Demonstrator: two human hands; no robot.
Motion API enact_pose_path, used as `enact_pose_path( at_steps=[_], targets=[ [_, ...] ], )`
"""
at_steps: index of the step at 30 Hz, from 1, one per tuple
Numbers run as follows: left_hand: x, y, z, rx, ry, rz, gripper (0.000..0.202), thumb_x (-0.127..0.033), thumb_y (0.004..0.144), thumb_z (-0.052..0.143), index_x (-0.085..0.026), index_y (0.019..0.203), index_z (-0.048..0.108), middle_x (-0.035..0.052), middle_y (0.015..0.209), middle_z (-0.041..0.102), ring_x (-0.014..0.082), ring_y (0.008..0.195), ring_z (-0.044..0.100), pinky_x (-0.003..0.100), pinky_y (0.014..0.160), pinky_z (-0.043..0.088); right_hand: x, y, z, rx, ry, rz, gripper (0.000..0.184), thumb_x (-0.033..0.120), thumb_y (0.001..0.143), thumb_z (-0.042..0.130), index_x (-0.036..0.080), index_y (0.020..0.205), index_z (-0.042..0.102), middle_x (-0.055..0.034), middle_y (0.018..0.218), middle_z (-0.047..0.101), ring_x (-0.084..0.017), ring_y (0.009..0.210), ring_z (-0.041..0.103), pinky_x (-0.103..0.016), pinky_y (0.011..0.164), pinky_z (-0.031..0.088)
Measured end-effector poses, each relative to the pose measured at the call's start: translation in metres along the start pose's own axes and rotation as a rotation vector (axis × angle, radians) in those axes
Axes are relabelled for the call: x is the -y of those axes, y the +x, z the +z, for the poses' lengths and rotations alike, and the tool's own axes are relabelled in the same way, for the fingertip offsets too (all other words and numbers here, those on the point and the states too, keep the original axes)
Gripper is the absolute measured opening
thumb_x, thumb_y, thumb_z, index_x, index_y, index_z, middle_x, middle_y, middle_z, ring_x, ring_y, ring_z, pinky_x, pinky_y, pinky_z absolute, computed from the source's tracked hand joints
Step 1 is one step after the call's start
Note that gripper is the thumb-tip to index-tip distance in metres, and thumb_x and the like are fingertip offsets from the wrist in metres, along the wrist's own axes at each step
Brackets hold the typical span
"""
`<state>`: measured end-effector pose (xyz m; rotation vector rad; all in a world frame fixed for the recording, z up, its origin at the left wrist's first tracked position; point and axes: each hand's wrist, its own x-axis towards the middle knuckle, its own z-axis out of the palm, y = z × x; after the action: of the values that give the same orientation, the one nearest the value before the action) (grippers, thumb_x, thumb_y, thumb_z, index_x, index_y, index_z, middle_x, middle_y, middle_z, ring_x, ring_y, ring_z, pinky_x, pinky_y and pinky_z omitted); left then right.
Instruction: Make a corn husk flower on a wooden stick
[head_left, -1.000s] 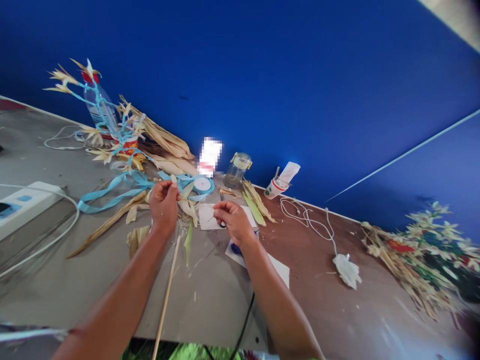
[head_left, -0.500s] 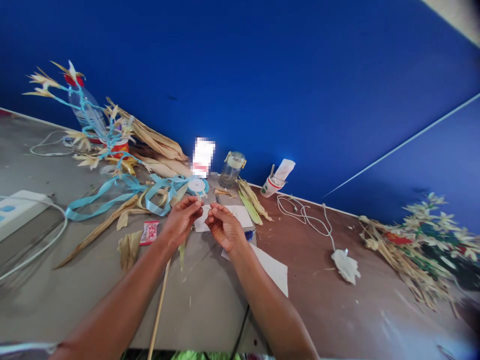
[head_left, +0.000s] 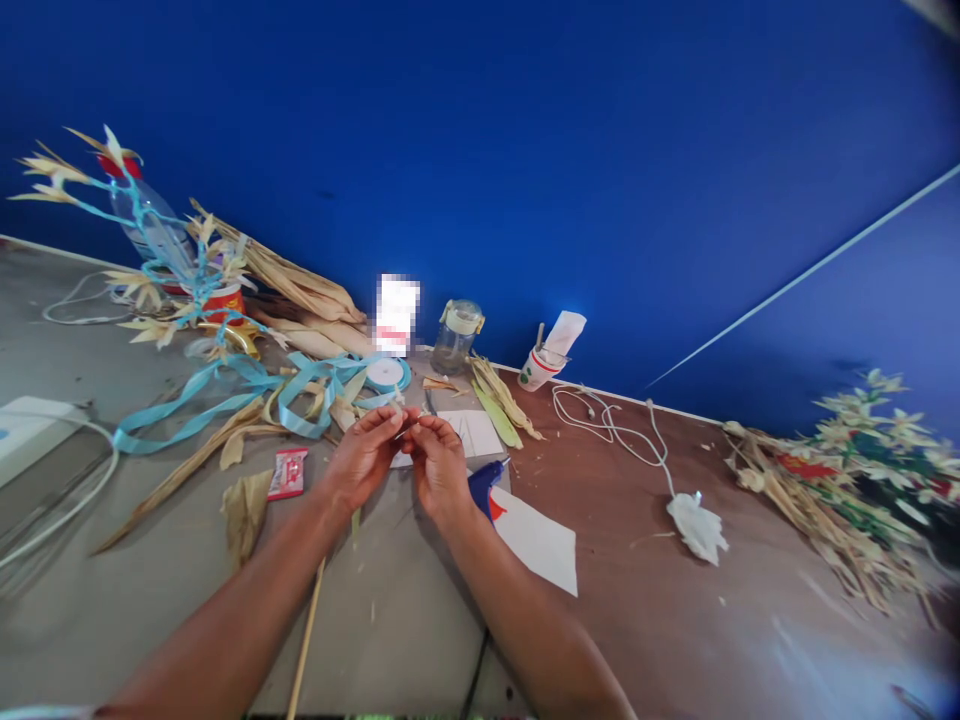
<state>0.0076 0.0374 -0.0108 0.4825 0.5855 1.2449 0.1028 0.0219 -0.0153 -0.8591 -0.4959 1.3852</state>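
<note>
My left hand [head_left: 365, 452] is closed in a pinch, with a small pale scrap of corn husk [head_left: 398, 397] poking up at its fingertips. My right hand [head_left: 438, 462] meets it, thumb and forefinger pressed together. A thin, light strand seems to run between the two sets of fingertips, but it is too fine to name. Just right of my right wrist lies a blue glue gun [head_left: 486, 482]. White paper [head_left: 474, 430] lies behind the hands, and a roll of light blue ribbon [head_left: 387, 374] sits beyond my left fingers.
Blue ribbon [head_left: 169, 420] and dried husks [head_left: 180, 475] spread to the left, near a red packet [head_left: 288, 473]. A husk-flower branch [head_left: 199, 285] rises at back left. A lit phone [head_left: 397, 315], glass jar [head_left: 456, 338] and paper cup [head_left: 540, 370] line the wall. White cable [head_left: 622, 435] lies right.
My right hand has moved in against my left, and the fingertips now meet. The glue gun has come more into view beside my right wrist. The whole view has shifted slightly.
</note>
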Motion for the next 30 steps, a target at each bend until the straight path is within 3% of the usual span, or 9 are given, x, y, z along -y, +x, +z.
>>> enact_pose_path(
  at_steps=[4,7,11,16,21,26,30],
  targets=[
    [-0.003,-0.001,0.000,-0.018,0.017,0.016,0.018,-0.019,0.059,0.082,-0.016,0.068,0.066,0.0014,0.073,0.069,0.0122,0.071,0.062,0.026,0.070,0.048,0.008,-0.002,-0.002,-0.040,-0.316,-0.213,0.014,0.024,0.068,0.066,0.018,0.077,0.058,0.0023,0.072,0.060,-0.010,0.064,0.054,-0.025,0.066,0.047],
    [-0.006,-0.001,-0.002,0.036,0.083,0.040,0.016,-0.021,0.062,0.081,-0.016,0.067,0.066,0.0014,0.072,0.067,0.0124,0.074,0.062,0.028,0.079,0.046,0.023,-0.004,-0.003,-0.045,-0.510,-0.360,0.017,0.031,0.074,0.062,0.018,0.086,0.061,-0.0003,0.079,0.061,-0.012,0.072,0.054,-0.026,0.069,0.046],
    [-0.006,-0.002,-0.003,0.119,0.201,0.069,0.016,-0.023,0.063,0.081,-0.015,0.066,0.067,0.0014,0.068,0.065,0.0118,0.070,0.060,0.026,0.075,0.044,0.041,-0.014,0.003,0.060,-0.753,-0.466,0.018,0.030,0.075,0.062,0.019,0.090,0.062,-0.0028,0.087,0.060,-0.014,0.074,0.052,-0.027,0.069,0.045],
    [-0.003,-0.003,-0.002,0.098,0.294,0.099,0.023,-0.028,0.056,0.085,-0.015,0.066,0.069,0.0019,0.067,0.066,0.0143,0.068,0.059,0.026,0.069,0.043,0.045,-0.026,0.010,0.107,-1.050,-0.657,0.012,0.022,0.075,0.060,0.018,0.086,0.062,-0.0047,0.089,0.057,-0.016,0.078,0.051,-0.030,0.075,0.045],
    [-0.001,-0.003,-0.001,0.120,0.379,0.112,0.021,-0.030,0.059,0.083,-0.016,0.068,0.071,0.0024,0.069,0.067,0.0145,0.068,0.059,0.026,0.071,0.044,0.046,-0.022,0.007,0.111,-1.056,-0.634,0.009,0.021,0.078,0.056,0.018,0.072,0.060,-0.0019,0.075,0.054,-0.015,0.072,0.051,-0.028,0.070,0.044],
    [-0.005,-0.005,0.001,0.165,0.305,0.062,0.016,-0.028,0.064,0.080,-0.016,0.068,0.072,0.0039,0.072,0.067,0.0153,0.073,0.060,0.029,0.079,0.047,0.059,-0.012,-0.001,0.194,-0.864,-0.451,0.018,0.022,0.078,0.053,0.018,0.089,0.067,-0.0025,0.083,0.060,-0.014,0.072,0.054,-0.025,0.067,0.045],
    [-0.007,-0.007,0.001,0.188,0.324,0.014,0.015,-0.028,0.064,0.080,-0.016,0.064,0.070,0.0044,0.069,0.066,0.0166,0.072,0.061,0.030,0.077,0.048,0.069,-0.009,-0.005,0.271,-0.925,-0.413,0.025,0.017,0.078,0.050,0.020,0.092,0.071,-0.0021,0.083,0.062,-0.015,0.079,0.057,-0.028,0.077,0.046]
  ],
)
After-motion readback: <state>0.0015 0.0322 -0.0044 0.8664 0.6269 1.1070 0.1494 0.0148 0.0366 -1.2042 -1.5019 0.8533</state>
